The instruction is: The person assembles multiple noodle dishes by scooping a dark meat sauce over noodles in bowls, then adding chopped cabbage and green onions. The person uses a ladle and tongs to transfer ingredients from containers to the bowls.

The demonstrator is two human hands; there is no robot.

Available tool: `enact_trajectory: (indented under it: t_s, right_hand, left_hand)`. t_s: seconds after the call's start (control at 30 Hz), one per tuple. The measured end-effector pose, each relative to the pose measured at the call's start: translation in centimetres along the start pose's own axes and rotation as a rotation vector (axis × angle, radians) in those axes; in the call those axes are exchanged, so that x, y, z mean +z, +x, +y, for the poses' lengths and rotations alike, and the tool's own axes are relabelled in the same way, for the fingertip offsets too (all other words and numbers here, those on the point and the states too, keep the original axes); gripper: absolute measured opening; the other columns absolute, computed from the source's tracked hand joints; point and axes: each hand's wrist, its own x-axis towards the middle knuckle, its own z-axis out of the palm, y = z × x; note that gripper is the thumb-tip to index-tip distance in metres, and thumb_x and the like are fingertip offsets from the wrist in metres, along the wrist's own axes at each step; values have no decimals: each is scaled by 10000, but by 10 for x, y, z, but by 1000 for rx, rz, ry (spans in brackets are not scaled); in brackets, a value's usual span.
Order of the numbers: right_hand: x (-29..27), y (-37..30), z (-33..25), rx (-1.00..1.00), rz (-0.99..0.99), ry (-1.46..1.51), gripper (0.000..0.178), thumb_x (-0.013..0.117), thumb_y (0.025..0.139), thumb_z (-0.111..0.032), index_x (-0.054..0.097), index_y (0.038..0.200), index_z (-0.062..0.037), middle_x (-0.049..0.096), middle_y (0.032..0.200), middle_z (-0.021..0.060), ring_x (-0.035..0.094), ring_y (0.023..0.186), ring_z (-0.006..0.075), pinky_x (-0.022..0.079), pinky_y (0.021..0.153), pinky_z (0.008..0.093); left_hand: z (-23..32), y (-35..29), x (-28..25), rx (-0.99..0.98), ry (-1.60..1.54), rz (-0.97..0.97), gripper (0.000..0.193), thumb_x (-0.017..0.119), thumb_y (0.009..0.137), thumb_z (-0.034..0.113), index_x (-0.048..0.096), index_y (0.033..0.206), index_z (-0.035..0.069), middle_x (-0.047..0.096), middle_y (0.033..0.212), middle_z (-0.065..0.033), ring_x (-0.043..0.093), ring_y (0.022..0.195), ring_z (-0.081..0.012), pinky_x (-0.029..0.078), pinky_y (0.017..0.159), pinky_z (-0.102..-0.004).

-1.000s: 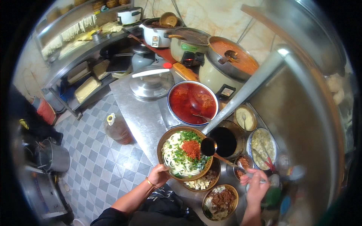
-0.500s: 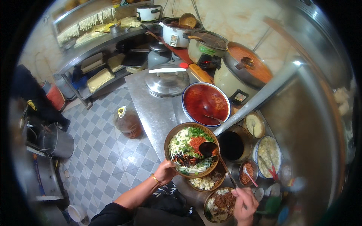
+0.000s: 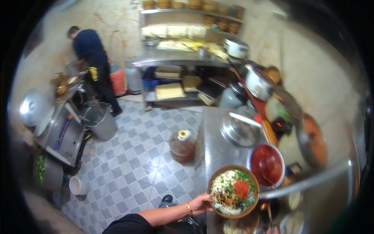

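Observation:
My left hand [image 3: 202,203] grips the rim of a brown bowl [image 3: 233,213] of noodles, with its thumb on the edge. White noodles [image 3: 220,188], chopped greens and a heap of red minced topping [image 3: 242,189] fill the bowl. It is held above the steel counter, just left of a ladle [image 3: 269,212]. My right hand [image 3: 274,230] shows only as blurred fingers at the lower edge, closed at the end of the ladle's handle. Beyond the bowl stands a white-rimmed basin [image 3: 249,165] of red chili oil. Under the held bowl, another bowl [image 3: 240,226] is partly hidden.
A lid [image 3: 237,132] lies on the steel counter [image 3: 213,136]. Several large cookers, one white [image 3: 257,84], line the right wall. A jug [image 3: 182,148] of brown liquid stands on the tiled floor. Across the room, a person [image 3: 91,54] bends near a tall pot [image 3: 102,123].
My view has swung left and up, bringing the person and back shelves into sight. The ladle has moved from over the noodles to the bowl's right side; my right hand is nearly out of view.

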Motion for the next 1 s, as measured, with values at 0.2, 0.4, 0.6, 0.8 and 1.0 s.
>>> enact_trajectory:
  t_s: [0.2, 0.4, 0.6, 0.8, 1.0]
  right_hand:
    - [58, -15, 12, -137, 92, -37, 237, 583, 932, -155, 626, 1047, 48, 624, 931, 196, 579, 830, 304, 491, 766, 374]
    - [105, 21, -2, 238, 275, -153, 260, 570, 944, -185, 597, 1093, 26, 582, 1174, 206, 575, 1096, 347, 490, 947, 382]
    - [128, 57, -1, 514, 609, 722, 403, 436, 1013, -313, 556, 1166, 39, 600, 1141, 268, 631, 1051, 309, 513, 933, 360]
    - [156, 63, 37, 264, 498, 144, 421, 408, 1027, -270, 523, 1286, 41, 621, 1198, 157, 655, 993, 254, 527, 876, 322]
    - [190, 50, -27, 121, 326, -466, 470, 433, 1013, -298, 497, 1314, 56, 533, 1313, 238, 506, 1200, 384, 398, 1030, 427]
  left_hand:
    - [101, -55, -35, 7, 37, -9, 359, 589, 823, 124, 586, 1143, -39, 648, 1147, -120, 611, 1060, -230, 438, 988, -420]
    - [254, -49, -108, 325, 124, 277, 425, 588, 726, 147, 589, 1084, -83, 647, 1090, -182, 623, 1015, -298, 467, 945, -444]
    - [335, -28, -85, 430, 219, 134, 637, 589, 735, 205, 457, 1336, 41, 543, 1313, -109, 527, 1190, -290, 422, 1029, -476]
    - [370, -14, -98, 535, 180, 182, 744, 622, 704, 208, 392, 1394, 52, 500, 1354, -127, 488, 1241, -301, 404, 1049, -521]
    - [458, -19, -97, 529, 84, 191, 725, 589, 684, 214, 425, 1368, 36, 522, 1341, -139, 502, 1226, -343, 391, 1048, -547]
